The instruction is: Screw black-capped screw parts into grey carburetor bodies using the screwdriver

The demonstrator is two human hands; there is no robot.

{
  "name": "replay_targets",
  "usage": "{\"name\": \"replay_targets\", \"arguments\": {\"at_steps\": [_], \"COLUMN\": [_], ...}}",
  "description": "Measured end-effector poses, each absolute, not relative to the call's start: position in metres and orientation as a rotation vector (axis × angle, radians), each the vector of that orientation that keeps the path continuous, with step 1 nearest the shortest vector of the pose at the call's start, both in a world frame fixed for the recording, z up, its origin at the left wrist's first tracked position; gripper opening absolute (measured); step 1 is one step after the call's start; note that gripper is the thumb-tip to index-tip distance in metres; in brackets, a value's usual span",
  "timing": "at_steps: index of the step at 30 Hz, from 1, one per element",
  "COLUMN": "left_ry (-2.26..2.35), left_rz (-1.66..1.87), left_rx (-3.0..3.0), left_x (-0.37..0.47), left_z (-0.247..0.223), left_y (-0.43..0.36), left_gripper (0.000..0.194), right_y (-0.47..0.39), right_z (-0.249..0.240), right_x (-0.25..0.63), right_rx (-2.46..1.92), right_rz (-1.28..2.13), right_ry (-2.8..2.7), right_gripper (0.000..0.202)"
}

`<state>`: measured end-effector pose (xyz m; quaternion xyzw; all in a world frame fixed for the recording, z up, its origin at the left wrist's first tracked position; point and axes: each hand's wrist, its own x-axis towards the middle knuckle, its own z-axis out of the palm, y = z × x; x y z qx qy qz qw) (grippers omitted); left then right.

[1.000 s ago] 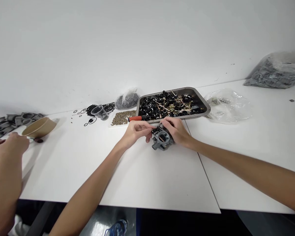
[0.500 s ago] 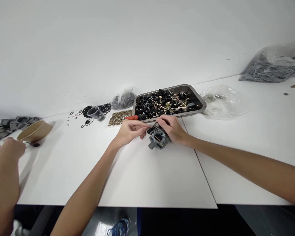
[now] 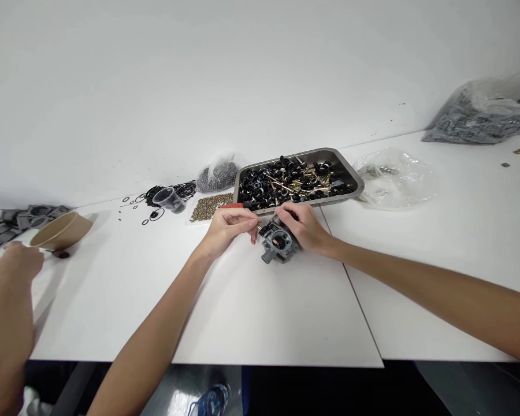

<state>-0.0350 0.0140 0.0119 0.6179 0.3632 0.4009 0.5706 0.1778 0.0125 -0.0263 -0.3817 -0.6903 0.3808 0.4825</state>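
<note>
A grey metal carburetor (image 3: 279, 242) is held just above or on the white table in front of me, its round bore facing me. My right hand (image 3: 301, 226) is closed around its upper right side. At its upper left, beside a black fitting (image 3: 266, 230), my left hand (image 3: 233, 227) pinches thumb and finger together. A small brass-coloured part (image 3: 259, 227) shows at those fingertips, mostly hidden. Just behind my left hand lies a screwdriver with a red handle (image 3: 231, 205), partly covered by the fingers.
Behind stands a metal tray (image 3: 359, 184) of black and brass parts. Left of it are small brass pieces (image 3: 210, 207), a bag (image 3: 218, 173), a plastic cup (image 3: 169, 200) and black O-rings (image 3: 156, 214). Clear bag (image 3: 398, 179) at right. A co-worker's hand (image 3: 15, 266) is near a tan bowl (image 3: 63, 230).
My left fingers have drawn slightly away from the carburetor, and a brass-coloured bit now shows at their tips. Inside the bore, the brass-coloured piece looks different. My right hand keeps its hold.
</note>
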Motion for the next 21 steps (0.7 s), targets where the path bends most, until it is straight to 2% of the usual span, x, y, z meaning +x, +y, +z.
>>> {"name": "replay_targets", "arguments": {"at_steps": [5, 21], "left_ry": [0.825, 0.837], "left_rz": [0.942, 0.877], "left_rx": [1.384, 1.391], "left_x": [-0.0357, -0.0329], "left_z": [0.011, 0.0061], "left_y": [0.0154, 0.0136], "left_gripper": [0.022, 0.018], "right_y": [0.013, 0.0136], "right_z": [-0.0269, -0.0274], "right_x": [0.1782, 0.1784], "right_rx": [-0.926, -0.92], "right_rz": [0.924, 0.926], "right_ry": [-1.69, -1.693], "right_gripper": [0.035, 0.033]}}
